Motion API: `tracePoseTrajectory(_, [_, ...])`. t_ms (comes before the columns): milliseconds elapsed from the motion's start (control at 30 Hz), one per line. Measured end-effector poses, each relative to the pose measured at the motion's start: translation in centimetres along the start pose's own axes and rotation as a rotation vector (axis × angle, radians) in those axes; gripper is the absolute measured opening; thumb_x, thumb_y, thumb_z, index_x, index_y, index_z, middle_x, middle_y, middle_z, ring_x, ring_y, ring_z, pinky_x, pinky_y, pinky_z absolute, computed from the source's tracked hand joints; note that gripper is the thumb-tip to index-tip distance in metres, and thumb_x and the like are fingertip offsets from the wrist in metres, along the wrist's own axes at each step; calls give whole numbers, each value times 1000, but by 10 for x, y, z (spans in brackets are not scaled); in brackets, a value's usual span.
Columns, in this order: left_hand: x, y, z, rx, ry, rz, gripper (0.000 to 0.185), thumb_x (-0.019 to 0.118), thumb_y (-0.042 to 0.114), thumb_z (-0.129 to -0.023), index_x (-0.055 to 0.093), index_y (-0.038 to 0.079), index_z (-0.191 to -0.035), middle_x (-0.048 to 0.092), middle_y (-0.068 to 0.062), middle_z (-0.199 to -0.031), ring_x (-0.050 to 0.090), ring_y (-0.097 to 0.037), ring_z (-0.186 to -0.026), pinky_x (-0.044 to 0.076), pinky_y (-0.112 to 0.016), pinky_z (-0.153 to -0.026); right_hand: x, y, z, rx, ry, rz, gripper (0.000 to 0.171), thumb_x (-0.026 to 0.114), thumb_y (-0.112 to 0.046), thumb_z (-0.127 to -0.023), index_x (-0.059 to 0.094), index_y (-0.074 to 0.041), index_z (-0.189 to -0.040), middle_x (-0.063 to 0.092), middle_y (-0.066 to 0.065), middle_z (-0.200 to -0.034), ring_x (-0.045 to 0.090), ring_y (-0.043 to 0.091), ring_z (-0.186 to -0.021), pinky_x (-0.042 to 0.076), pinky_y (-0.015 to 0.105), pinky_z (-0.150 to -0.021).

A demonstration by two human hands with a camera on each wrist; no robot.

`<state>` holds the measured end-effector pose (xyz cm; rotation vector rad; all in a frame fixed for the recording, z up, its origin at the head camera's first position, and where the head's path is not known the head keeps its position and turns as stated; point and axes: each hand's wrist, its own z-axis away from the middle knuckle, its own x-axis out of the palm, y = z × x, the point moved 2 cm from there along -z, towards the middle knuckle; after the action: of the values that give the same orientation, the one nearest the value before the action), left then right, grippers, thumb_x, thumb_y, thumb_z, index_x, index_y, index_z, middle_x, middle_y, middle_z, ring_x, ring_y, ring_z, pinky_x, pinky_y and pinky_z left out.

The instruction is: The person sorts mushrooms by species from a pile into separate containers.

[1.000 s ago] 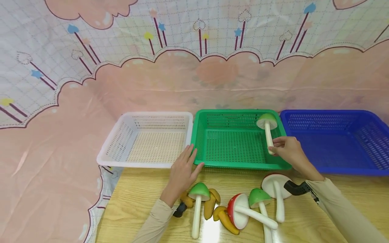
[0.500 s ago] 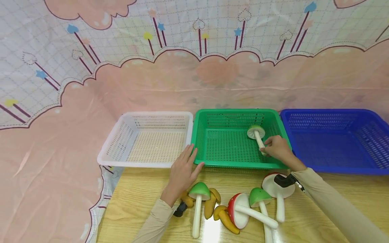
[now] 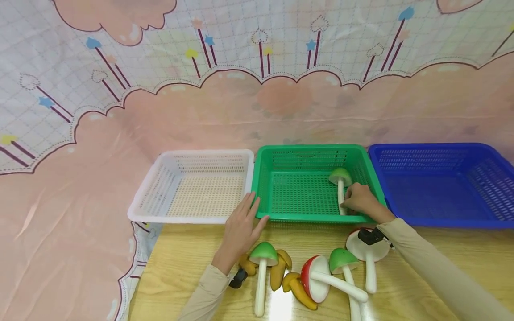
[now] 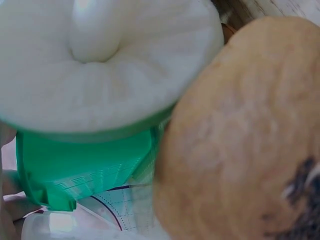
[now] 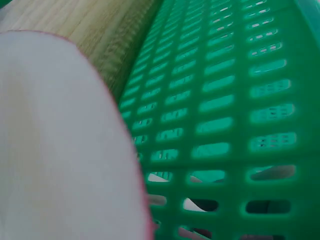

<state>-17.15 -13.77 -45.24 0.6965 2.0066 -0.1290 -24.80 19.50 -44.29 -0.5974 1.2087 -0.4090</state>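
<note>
My left hand (image 3: pixel 241 227) lies flat, fingers straight and spread. My right hand (image 3: pixel 361 203) reaches forward, fingers curled in a pinch.

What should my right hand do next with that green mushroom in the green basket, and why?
Probably let go of the stem and draw the hand back. The right hand grips the white stem of the green mushroom, which lies low inside the green basket near its right wall, seemingly resting on the mesh floor. The left hand rests at the basket's front left corner.
</note>
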Motion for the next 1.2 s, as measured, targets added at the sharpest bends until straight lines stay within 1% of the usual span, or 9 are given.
tracePoseTrajectory(133, [0, 1, 0, 3, -2, 8, 56, 60, 35, -92, 53, -4, -131, 44, -21, -141, 39, -32, -132, 37, -43, -104, -5, -2, 4, -33, 17, 80, 18, 73, -11, -80, 60, 0, -74, 59, 15, -72, 57, 34, -69, 47, 42, -61])
tracePoseTrajectory(233, [0, 1, 1, 3, 12, 12, 55, 60, 35, -92, 54, -4, -130, 45, -21, -140, 41, -33, -131, 39, -44, -103, -10, -6, 8, -85, 28, 110, 20, 73, -15, -81, 62, 1, -85, 61, 13, -82, 52, 31, -76, 43, 42, -64])
tracePoseTrajectory(367, [-1, -1, 3, -4, 32, 3, 56, 53, 40, -95, 54, -4, -130, 46, -21, -139, 41, -33, -130, 42, -45, -100, -16, -17, 17, -167, 39, 120, 24, 71, -15, -84, 62, 4, -95, 63, 13, -85, 58, 28, -77, 49, 41, -64])
tracePoseTrajectory(500, [-1, -2, 3, 1, 37, 7, 58, 47, 43, -97, 54, -4, -130, 46, -20, -139, 41, -33, -130, 42, -46, -100, -22, -26, 31, -240, 63, 139, 27, 70, -15, -85, 63, 4, -101, 63, 15, -90, 60, 30, -82, 51, 42, -67])
tracePoseTrajectory(600, [0, -1, 0, 12, 32, 21, 56, 52, 40, -96, 54, -5, -130, 46, -21, -139, 41, -34, -130, 40, -45, -102, -28, -30, 45, -293, 98, 142, 28, 72, -16, -85, 63, 3, -104, 64, 17, -95, 60, 32, -85, 51, 44, -70])
tracePoseTrajectory(733, [1, -1, -2, 17, 23, 14, 56, 54, 38, -95, 54, -5, -130, 46, -21, -139, 42, -34, -130, 41, -45, -101, -31, -35, 63, -320, 136, 118, 31, 72, -15, -84, 63, 2, -109, 63, 18, -104, 59, 38, -96, 50, 49, -78])
tracePoseTrajectory(833, [0, -2, -1, 15, 25, -1, 56, 55, 39, -94, 55, -4, -130, 46, -21, -139, 42, -34, -129, 43, -46, -99, -31, -40, 74, -340, 153, 108, 32, 72, -12, -84, 62, 3, -111, 63, 19, -108, 58, 38, -100, 50, 52, -80])
tracePoseTrajectory(1033, [0, -3, -2, 16, 27, -2, 57, 55, 39, -94, 55, -5, -129, 46, -22, -138, 42, -35, -129, 42, -46, -99, -31, -48, 99, -387, 179, 126, 31, 74, -12, -82, 65, -1, -109, 64, 12, -104, 60, 30, -93, 51, 38, -68])
tracePoseTrajectory(1200, [0, -2, -3, 12, 24, 8, 56, 54, 39, -95, 55, -5, -129, 46, -21, -139, 42, -34, -130, 42, -46, -100, -28, -48, 118, -373, 137, 53, 31, 74, -13, -82, 64, -4, -110, 64, 9, -105, 60, 27, -92, 54, 31, -65])
